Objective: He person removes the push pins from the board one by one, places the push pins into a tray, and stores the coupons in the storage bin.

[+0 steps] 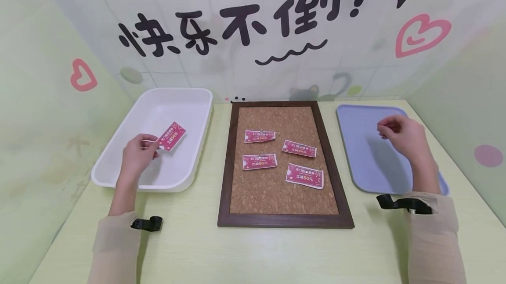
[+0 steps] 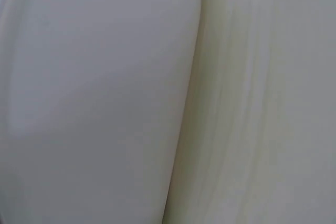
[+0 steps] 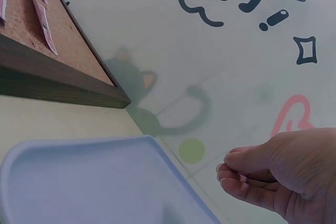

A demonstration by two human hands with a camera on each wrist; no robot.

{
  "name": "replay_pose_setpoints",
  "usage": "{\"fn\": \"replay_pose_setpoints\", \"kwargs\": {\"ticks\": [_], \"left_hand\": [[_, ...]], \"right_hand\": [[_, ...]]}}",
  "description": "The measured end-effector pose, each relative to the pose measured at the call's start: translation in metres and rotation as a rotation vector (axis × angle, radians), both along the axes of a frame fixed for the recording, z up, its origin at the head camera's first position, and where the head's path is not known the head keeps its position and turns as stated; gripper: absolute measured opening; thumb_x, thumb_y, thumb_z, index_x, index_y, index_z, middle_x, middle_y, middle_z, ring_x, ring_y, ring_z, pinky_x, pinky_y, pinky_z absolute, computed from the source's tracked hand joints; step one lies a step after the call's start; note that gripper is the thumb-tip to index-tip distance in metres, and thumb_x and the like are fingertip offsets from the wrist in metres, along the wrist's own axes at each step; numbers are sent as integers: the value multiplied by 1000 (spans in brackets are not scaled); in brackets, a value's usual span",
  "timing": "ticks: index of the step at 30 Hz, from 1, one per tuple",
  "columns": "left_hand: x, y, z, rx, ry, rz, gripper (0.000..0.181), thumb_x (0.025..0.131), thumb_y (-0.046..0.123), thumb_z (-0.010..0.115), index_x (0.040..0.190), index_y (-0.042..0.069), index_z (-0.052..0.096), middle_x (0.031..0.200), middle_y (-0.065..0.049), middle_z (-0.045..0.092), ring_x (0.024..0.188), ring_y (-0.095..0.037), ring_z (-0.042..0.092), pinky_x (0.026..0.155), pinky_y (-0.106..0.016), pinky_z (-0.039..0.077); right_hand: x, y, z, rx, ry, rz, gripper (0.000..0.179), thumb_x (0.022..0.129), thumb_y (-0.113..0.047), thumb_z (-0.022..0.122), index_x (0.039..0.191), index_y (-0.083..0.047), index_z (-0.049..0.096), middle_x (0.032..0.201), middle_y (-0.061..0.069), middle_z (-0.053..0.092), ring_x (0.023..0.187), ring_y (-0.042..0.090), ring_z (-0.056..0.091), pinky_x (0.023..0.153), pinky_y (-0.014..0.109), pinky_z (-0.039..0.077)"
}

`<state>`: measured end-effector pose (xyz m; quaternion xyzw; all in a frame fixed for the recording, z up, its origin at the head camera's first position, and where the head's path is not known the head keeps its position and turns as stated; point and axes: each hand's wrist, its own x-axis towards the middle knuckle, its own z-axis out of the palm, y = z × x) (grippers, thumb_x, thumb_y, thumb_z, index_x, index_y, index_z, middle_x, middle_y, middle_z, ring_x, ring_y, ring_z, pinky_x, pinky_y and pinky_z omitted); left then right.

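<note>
Over the white tub (image 1: 205,117) my left hand (image 1: 136,154) pinches one end of a pink coupon (image 1: 172,136) between thumb and fingers. The left wrist view shows only the tub's side (image 2: 100,98) and the tabletop, not the hand. Above the blue tray (image 1: 357,143) is my right hand (image 1: 405,137), fingers curled and thumb tip against them; nothing shows between them in the head or right wrist view. Between the hands lies a brown-framed cork board (image 1: 257,194). Several pink coupons (image 1: 259,161) are on it, each with a small pin near its top edge.
The pale yellow table (image 1: 253,253) carries the tub on the left, the board in the middle and the tray on the right. A wall (image 1: 237,73) with black lettering stands close behind them. Green side walls (image 1: 466,113) flank the table.
</note>
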<state>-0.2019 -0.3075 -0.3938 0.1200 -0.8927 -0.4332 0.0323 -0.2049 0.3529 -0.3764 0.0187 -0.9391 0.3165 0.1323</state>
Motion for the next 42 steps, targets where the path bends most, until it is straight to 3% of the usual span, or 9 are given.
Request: {"fn": "replay_pose_setpoints", "kwargs": {"ticks": [9, 17, 22, 32, 42], "left_hand": [[0, 1, -2, -16, -92, -14, 37, 105, 19, 54, 131, -7, 52, 116, -23, 60, 79, -17, 65, 67, -25, 55], [-1, -2, -5, -75, -120, -39, 34, 103, 15, 53, 128, -7, 54, 109, -21, 60, 77, -16, 65, 64, -24, 51], [-2, -3, -7, -104, -112, -57, 32, 102, 12, 54, 126, -9, 54, 102, -19, 61, 75, -16, 65, 61, -24, 49], [1, -2, -4, -122, -135, -65, 30, 100, 12, 55, 123, -8, 56, 99, -18, 62, 76, -17, 64, 64, -24, 48], [1, -3, -2, -120, -177, -82, 34, 101, 14, 55, 125, -9, 54, 105, -22, 63, 90, -29, 66, 69, -30, 46]], "right_hand": [[-4, 16, -25, 11, -97, -16, 21, 99, -15, 65, 102, 6, 68, 81, 13, 71, 63, -7, 53, 56, 17, 42], [-4, 26, -37, 42, -148, -38, 25, 99, -18, 65, 101, 6, 69, 81, 9, 69, 64, -2, 51, 57, 19, 42], [-4, 30, -42, 58, -158, -38, 25, 98, -18, 66, 100, 7, 69, 81, 12, 69, 63, -2, 50, 57, 19, 41], [-4, 32, -47, 95, -147, -52, 25, 97, -18, 67, 98, 7, 70, 86, 18, 69, 70, 12, 51, 58, 21, 38], [-3, 33, -48, 71, -155, -43, 25, 97, -18, 67, 100, 7, 69, 89, 18, 69, 68, 2, 49, 59, 19, 39]]}}
